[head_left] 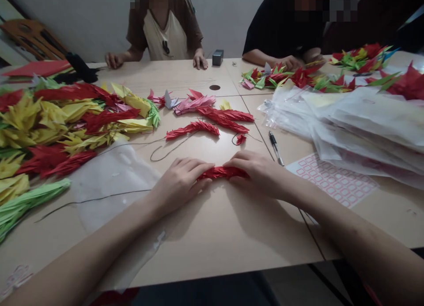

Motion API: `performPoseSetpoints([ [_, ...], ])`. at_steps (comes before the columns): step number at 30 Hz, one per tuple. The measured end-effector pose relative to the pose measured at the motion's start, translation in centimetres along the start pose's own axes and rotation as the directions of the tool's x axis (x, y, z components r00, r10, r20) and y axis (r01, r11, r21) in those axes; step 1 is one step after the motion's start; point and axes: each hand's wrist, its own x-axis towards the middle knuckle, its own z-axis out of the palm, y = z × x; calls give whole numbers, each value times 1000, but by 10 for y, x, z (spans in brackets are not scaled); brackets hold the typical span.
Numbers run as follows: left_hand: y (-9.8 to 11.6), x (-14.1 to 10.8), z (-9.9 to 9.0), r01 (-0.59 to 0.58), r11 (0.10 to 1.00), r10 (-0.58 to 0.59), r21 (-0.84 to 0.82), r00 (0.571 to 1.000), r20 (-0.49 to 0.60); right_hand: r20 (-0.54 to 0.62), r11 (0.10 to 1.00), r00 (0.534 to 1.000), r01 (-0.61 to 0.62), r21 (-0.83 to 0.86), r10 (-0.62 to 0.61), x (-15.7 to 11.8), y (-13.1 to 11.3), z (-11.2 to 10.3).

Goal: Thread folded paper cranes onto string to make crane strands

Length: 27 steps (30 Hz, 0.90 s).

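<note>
Near the front middle of the table, a string of folded red paper cranes (221,172) lies between my two hands. My left hand (183,178) is closed round its left end, thumb below and fingers above. Round the right end, my right hand (251,171) is closed in the same way. A dark cord (99,196) runs out to the left from under my left hand. Just beyond my hands lie another red crane string (192,129) with a loose thread and a longer red bundle (228,116). One small red folded piece (241,139) sits by a thread loop.
Yellow, red and green crane strings (49,111) are heaped at left, beside a clear plastic bag (112,178). To the right are a pen (276,148), a sticker sheet (331,178) and stacked plastic bags (357,120). Two people sit opposite, near a small dark box (217,57).
</note>
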Motion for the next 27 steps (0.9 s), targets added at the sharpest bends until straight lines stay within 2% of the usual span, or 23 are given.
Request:
performPoseSetpoints([
  [4,-3,-2,2,-11,1000,11,3,1000,-19,-31,1000,999,23,7,-23,1,1,7],
  [7,-5,-2,0,-37,999,38,31,999,-22,-57,999,997,-44,2,44,2,0,7],
  [10,-5,-1,0,-32,999,32,-12,999,-1,-8,995,996,-93,19,93,3,-2,5],
  [13,-4,-1,1,-23,998,23,-50,1000,-4,3,1000,1000,-9,26,9,3,-2,5],
  [16,-4,-1,1,-54,997,53,-50,999,-13,-65,997,995,74,34,-71,2,0,8],
  [19,-5,0,1,-64,995,65,-72,998,-1,-127,993,986,112,47,-106,1,2,11],
  [23,-7,1,0,-30,989,29,-146,1000,-4,-118,979,976,190,73,-181,1,3,11],
  [27,-8,1,2,-38,983,35,-180,999,-21,-111,977,978,189,98,-178,0,2,9],
])
